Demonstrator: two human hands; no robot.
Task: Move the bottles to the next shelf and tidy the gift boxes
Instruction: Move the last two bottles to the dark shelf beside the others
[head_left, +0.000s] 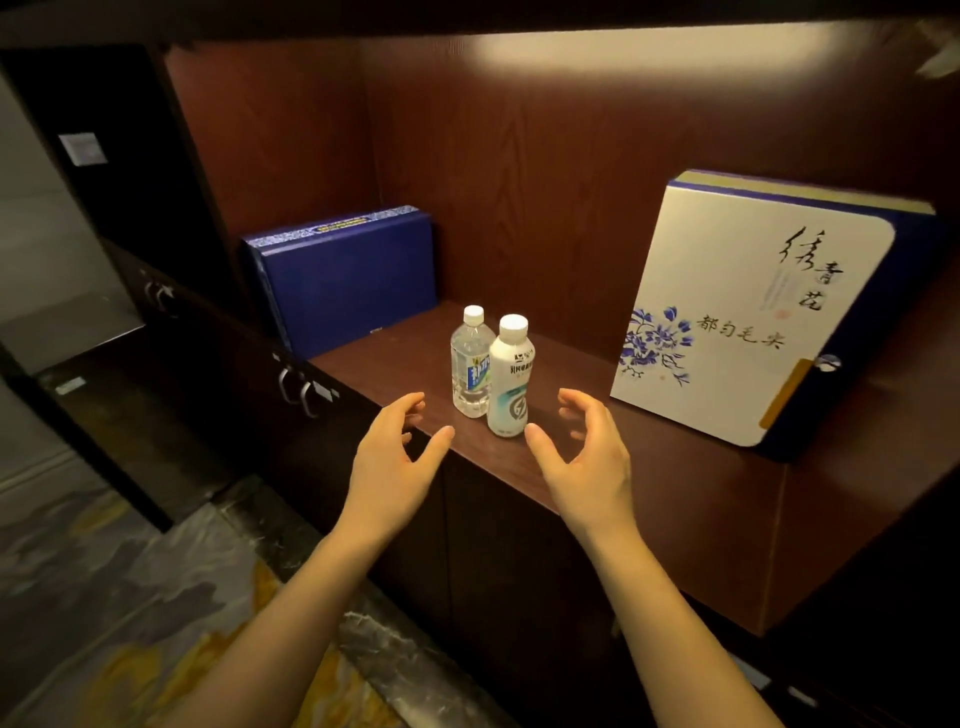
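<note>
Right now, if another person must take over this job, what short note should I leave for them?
Left hand: open, empty, just left of the bottles.
Right hand: open, empty, just right of them.
Clear bottle and white bottle stand upright, side by side, near the front of the shelf.
Blue gift box stands at the back left; white gift box leans at the right.
Done: nothing visible yet.
Left: move both bottles, then tidy the boxes.

One head-worn wide-angle view here, looking forward and down from close in front of the wooden shelf, facing into its lit recess, both forearms reaching in from the near edge, floor at lower left, shelf lines bowed by the lens.
</note>
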